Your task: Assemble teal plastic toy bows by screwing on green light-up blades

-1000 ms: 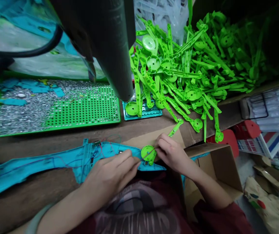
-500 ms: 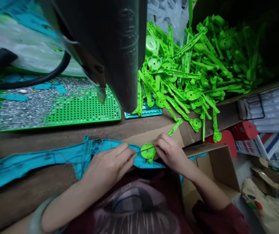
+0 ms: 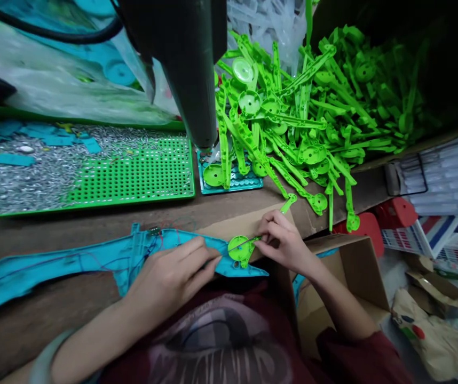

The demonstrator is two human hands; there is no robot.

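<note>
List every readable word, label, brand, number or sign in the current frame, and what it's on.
Nothing reads with certainty.
Maroon shirt, large lettering: perhaps ending "OWN", too stretched and cut off to confirm.
Same shirt, small line above the print: too small and blurred to read.
Paper bag at right: coloured marks, no legible words.

Dim light leaves the upper right nearly black, with edges stretched and soft.

Worn on the head, facing forward and down.
Looks from close above the shirt front (image 3: 213, 341), past the left hand (image 3: 176, 266) and right hand (image 3: 283, 238), toward the green heap (image 3: 293, 119).
</note>
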